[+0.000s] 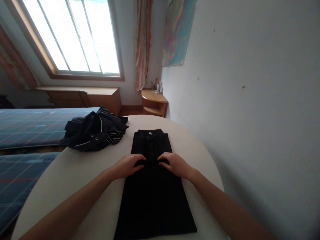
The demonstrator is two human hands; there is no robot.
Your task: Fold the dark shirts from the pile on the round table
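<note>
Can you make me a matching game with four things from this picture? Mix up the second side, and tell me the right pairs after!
Things:
1. shirt
2. clothes pile
3. table
4. poster

Clues:
A. up on the wall
B. crumpled in a heap
C. pale, with a rounded edge
D. black, pinched by the left hand and right hand

Right pairs:
1-D
2-B
3-C
4-A

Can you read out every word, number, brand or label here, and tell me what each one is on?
No text can be read.
White label at the neck of the black shirt: too small and blurred to read.
Poster: no lettering can be made out.
</note>
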